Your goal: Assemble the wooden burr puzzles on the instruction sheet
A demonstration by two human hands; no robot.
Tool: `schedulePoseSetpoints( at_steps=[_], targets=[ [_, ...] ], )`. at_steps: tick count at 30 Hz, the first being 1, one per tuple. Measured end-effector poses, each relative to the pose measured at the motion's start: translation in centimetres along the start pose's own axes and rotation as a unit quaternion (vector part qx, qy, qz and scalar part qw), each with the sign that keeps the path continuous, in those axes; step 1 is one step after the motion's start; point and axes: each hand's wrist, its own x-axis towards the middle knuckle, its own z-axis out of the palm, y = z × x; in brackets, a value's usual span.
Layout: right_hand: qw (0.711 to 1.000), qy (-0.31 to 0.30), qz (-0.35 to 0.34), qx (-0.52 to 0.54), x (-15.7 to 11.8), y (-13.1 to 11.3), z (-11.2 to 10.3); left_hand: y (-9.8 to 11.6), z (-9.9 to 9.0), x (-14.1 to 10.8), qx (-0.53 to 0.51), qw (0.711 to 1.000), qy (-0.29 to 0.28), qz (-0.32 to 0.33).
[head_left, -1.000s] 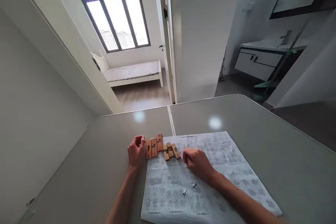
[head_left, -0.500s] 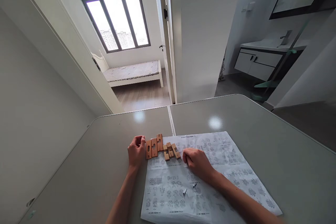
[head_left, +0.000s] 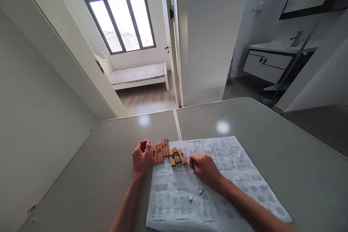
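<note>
My left hand (head_left: 141,156) rests on the table with its fingers curled in, just left of three flat reddish-brown wooden puzzle pieces (head_left: 160,153). These slotted, numbered pieces lie side by side, the right one set farther back. Several lighter notched wooden puzzle blocks (head_left: 177,156) lie in a loose cluster to their right. Beyond that cluster, my right hand (head_left: 203,165) sits as a loose fist on a printed instruction sheet (head_left: 174,192). Nothing shows in either hand. The sheet is creased and covered with small diagrams; my right forearm covers part of it.
Two small torn spots or scraps (head_left: 196,195) show on the paper between my forearms. The grey table (head_left: 89,174) has a pale seam (head_left: 177,125) running away from me. Past its far edge stand a door (head_left: 170,40), a bed (head_left: 138,74) and a washbasin cabinet (head_left: 268,63).
</note>
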Motion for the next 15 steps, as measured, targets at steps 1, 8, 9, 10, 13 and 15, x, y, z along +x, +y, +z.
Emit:
schedulePoseSetpoints(
  at_steps=[1,8,9,10,13,15],
  targets=[
    [1.0,-0.001,0.001,0.0,0.01,0.01,0.0,0.02,0.0,0.0,0.0,1.0,0.0,0.0],
    [1.0,-0.006,0.004,-0.005,0.03,0.04,-0.04,0.03,0.03,-0.04,0.0,1.0,0.002,0.001],
    [1.0,-0.007,0.004,-0.006,0.02,0.01,-0.07,0.01,0.03,-0.03,0.0,1.0,0.002,0.001],
    [1.0,-0.007,0.005,-0.007,0.01,-0.02,-0.1,-0.02,0.02,-0.02,0.0,1.0,0.002,0.002],
    [1.0,-0.008,0.006,-0.009,0.01,-0.1,-0.13,-0.05,-0.02,0.02,0.0,1.0,0.001,0.003],
    [1.0,-0.008,0.006,-0.009,0.02,-0.11,-0.11,0.0,-0.03,0.04,0.001,1.0,0.002,0.003]
  ],
)
